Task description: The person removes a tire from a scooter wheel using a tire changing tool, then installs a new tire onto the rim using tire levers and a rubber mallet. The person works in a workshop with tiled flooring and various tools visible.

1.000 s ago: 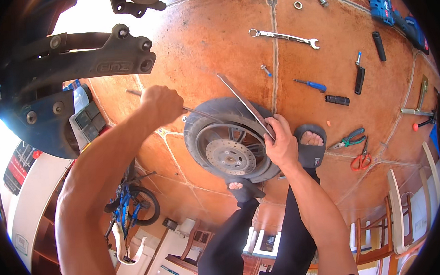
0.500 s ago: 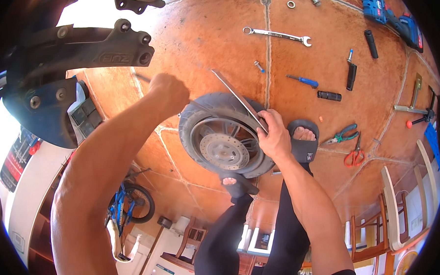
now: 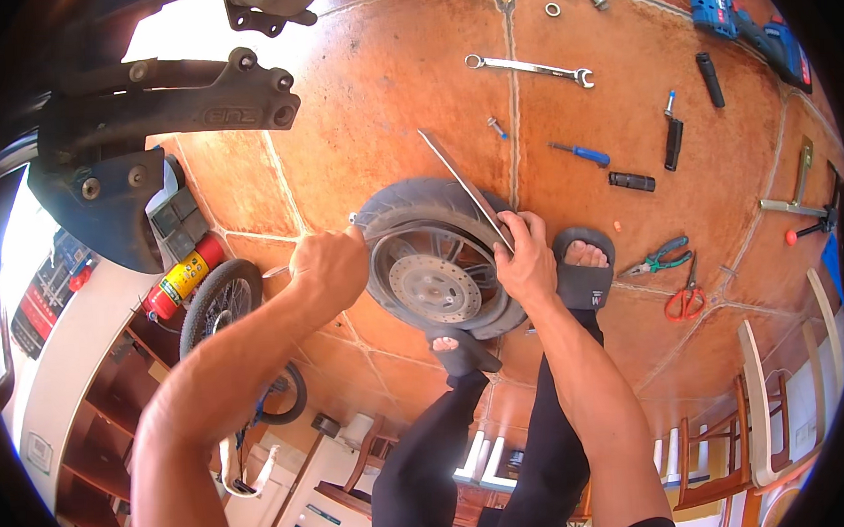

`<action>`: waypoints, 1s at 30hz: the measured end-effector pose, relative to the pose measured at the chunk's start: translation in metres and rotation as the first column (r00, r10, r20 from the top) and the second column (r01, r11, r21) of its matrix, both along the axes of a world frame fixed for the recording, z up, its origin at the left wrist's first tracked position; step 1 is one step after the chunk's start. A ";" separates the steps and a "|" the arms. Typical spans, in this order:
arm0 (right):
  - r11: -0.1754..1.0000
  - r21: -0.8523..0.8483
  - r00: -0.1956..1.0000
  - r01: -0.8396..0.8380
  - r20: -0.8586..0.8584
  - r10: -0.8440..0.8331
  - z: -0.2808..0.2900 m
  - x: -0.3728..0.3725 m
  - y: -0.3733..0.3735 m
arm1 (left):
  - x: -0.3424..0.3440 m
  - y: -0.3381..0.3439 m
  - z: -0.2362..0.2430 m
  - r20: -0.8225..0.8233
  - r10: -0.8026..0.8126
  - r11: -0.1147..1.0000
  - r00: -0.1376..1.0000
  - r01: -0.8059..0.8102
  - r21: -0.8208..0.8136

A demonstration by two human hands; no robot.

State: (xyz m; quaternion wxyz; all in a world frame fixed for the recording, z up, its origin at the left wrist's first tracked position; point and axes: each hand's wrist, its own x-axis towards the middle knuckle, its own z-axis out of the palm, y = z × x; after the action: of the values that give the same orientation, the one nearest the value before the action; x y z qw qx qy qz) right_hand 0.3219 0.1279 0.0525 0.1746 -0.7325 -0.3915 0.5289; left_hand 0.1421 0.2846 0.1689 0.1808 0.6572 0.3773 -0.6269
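A wheel with a black tyre [image 3: 405, 196] and perforated brake disc [image 3: 413, 281] lies between my sandalled feet. My left hand [image 3: 330, 272] is closed on a tyre lever [image 3: 276, 270] at the tyre's left side; much of the lever is hidden under my fingers. My right hand [image 3: 525, 259] grips a long flat metal bar [image 3: 456, 172] that slants up across the tyre's upper right. Its far tip reaches over the tiles beyond the wheel.
Tools lie at right: wrench [image 3: 526, 66], blue drill [image 3: 712, 6], screwdriver [image 3: 587, 157], pliers [image 3: 657, 263], scissors [image 3: 687, 299]. A dark vehicle part [image 3: 170, 110] overhangs upper left. Fire extinguisher [image 3: 182, 279], bicycle wheel [image 3: 194, 316] and shelves [image 3: 91, 447] stand left, wooden chairs [image 3: 758, 400] at lower right.
My left hand has moved down toward me, swinging the lever lower. The red extinguisher and a bicycle wheel now show beside my arm. My right hand stays on the bar.
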 end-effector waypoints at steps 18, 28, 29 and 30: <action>0.979 0.111 0.984 -0.171 0.076 0.163 0.031 0.030 0.002 | -0.036 -0.029 0.002 0.003 0.989 0.148 0.149 -0.989 0.029; 0.743 -0.293 0.796 -0.602 -0.290 0.531 0.092 0.126 0.042 | -0.060 -0.026 -0.007 0.077 0.977 0.204 0.201 -0.979 -0.030; 0.757 -0.246 0.793 -0.605 -0.271 0.546 0.083 0.127 0.040 | -0.058 -0.025 -0.008 0.053 0.980 0.193 0.191 -0.981 -0.036; 0.691 -0.330 0.766 -0.643 -0.285 0.577 0.087 0.123 0.051 | -0.057 -0.024 -0.006 0.060 0.978 0.201 0.199 -0.979 -0.041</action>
State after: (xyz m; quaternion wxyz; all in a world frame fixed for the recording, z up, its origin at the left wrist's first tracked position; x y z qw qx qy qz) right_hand 0.4454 0.1792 0.1393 -0.1381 -0.5350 -0.4780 0.6828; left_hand 0.0854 0.2602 0.1629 0.5479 0.2936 0.7027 -0.3461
